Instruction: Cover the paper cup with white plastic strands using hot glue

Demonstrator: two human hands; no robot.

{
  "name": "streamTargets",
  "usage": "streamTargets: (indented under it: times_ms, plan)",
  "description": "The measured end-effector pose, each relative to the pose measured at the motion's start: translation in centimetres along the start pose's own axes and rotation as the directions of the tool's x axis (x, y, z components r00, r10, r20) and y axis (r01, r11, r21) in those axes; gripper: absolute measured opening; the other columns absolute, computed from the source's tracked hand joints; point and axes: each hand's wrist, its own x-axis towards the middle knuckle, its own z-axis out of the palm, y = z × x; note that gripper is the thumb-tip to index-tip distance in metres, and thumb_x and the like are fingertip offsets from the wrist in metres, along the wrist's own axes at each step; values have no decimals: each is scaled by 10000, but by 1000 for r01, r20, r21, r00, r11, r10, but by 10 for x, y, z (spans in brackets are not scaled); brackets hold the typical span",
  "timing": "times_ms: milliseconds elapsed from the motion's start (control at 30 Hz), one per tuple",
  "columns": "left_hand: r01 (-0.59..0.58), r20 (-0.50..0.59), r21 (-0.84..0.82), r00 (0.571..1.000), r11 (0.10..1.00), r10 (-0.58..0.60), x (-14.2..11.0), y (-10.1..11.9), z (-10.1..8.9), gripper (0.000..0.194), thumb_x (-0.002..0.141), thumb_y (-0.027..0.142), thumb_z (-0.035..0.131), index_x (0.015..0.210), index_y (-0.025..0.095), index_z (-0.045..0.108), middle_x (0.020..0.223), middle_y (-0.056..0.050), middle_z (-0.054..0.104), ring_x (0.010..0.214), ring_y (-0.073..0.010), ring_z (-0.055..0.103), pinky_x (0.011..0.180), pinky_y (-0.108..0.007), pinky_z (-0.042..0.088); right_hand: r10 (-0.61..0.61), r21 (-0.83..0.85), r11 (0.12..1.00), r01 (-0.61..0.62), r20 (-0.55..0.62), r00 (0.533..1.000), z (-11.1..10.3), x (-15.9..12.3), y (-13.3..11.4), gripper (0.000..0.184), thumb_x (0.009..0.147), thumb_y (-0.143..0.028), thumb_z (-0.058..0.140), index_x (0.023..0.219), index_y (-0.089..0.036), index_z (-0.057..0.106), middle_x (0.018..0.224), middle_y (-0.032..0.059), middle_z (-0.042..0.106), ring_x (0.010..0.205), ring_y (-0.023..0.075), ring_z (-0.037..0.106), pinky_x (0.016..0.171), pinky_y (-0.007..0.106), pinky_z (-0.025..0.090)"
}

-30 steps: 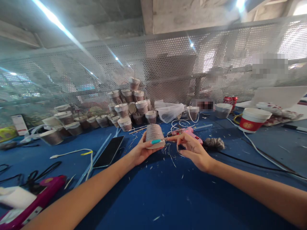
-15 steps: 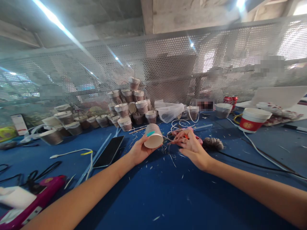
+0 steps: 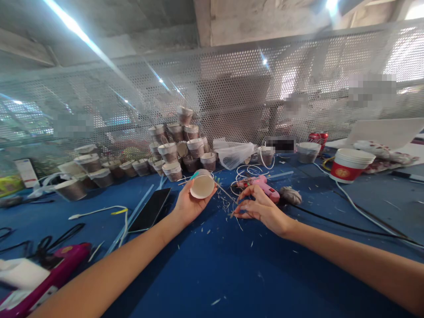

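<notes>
My left hand (image 3: 188, 201) is closed around a small paper cup (image 3: 202, 186), tilted so its pale open mouth faces me. A bit of turquoise shows at my thumb on the cup's upper edge. From the cup's right side a thin pale cord (image 3: 226, 191) runs down to my right hand (image 3: 256, 210). The fingers of that hand are bent, the cord's end among them; the exact grip is partly hidden. Just beyond my right hand lies a pink glue gun (image 3: 269, 189) on the blue table (image 3: 212, 265).
Small bucket-like cups (image 3: 168, 152) with handles stand stacked at the back. A black phone (image 3: 150, 210) lies left of my left hand. White cord loops (image 3: 253, 171), a grey yarn ball (image 3: 290, 194), red-banded paper cups (image 3: 351, 165) and a magenta power strip (image 3: 62, 269) surround the workspace.
My left hand has turned the cup and moved it slightly left and up. My right hand has drawn down and toward me, uncovering the pink glue gun.
</notes>
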Motion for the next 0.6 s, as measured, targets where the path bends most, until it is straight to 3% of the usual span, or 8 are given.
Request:
streamTargets:
  times_ms: [133,300,400,433,500,600]
  plan:
    - [73,20,-78,997,994,-72,-2,6,3,615,821,451,536,1347,176,376,987,-103,702,940,-221,679,851,-320,542,-18,-19,1000,17,-44,999,-1,0,-4,244,721,-243,619,826,-224,400,902,-39,537,645,114,648,706,415,578]
    - [130,64,-129,990,983,-122,-5,8,5,722,801,571,513,1342,113,373,965,-116,704,902,-193,686,833,-262,544,-42,-161,986,41,-7,999,1,0,-6,231,754,-324,600,802,-225,396,719,-57,519,521,117,606,551,351,563]
    - [119,89,-24,989,993,-116,-4,2,1,694,762,526,586,1300,123,409,990,-126,701,906,-232,685,830,-321,547,-134,-363,929,69,-158,978,-3,3,-4,264,729,-319,606,835,-235,379,748,-37,511,534,132,591,550,369,549]
    - [112,108,20,988,993,-114,-4,0,-1,678,741,484,623,1280,125,422,998,-132,700,925,-257,679,844,-362,542,-227,-476,874,95,-228,947,-5,5,-3,284,710,-298,614,848,-237,373,760,-28,507,558,141,583,578,387,546]
    - [109,155,91,980,990,-122,-4,-6,-5,661,685,365,691,1249,133,436,995,-133,697,943,-298,666,880,-450,515,-472,-725,673,144,-273,838,-13,8,-4,300,687,-253,617,856,-239,369,782,6,510,674,184,575,693,443,525]
    - [101,155,135,980,986,-122,-6,-10,-9,700,625,183,721,1253,161,412,967,-102,693,933,-295,660,926,-497,471,-731,-939,318,127,-157,664,-28,14,-10,290,692,-265,613,861,-232,380,929,99,518,961,293,516,875,547,421]
